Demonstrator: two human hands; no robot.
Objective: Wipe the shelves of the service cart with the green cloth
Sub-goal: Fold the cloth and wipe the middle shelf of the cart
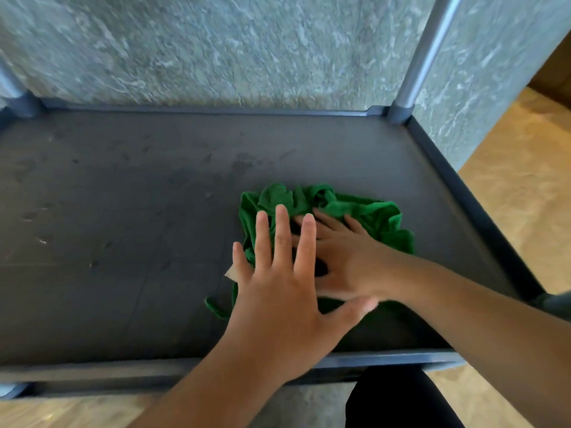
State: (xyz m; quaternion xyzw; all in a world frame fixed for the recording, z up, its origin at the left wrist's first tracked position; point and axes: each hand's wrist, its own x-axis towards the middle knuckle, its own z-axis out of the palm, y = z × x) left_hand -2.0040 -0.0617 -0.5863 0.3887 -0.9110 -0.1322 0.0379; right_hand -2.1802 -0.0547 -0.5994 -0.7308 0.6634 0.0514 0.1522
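A crumpled green cloth [367, 211] lies on the dark grey shelf [123, 211] of the service cart, right of the middle. My right hand [346, 257] lies flat on the cloth, fingers spread and pointing left and away. My left hand [278, 288] rests on top of the right hand and the cloth's left part, fingers straight and spread. A thin strip of the cloth trails out toward the front left of my hands. Smudges and dried spots mark the shelf's left and middle.
A raised rim [463, 186] runs round the shelf. Grey metal posts stand at the back right corner [423, 54] and the back left corner [12, 88]. A marbled grey wall [216, 41] stands behind the cart. Wooden floor [519, 180] lies to the right.
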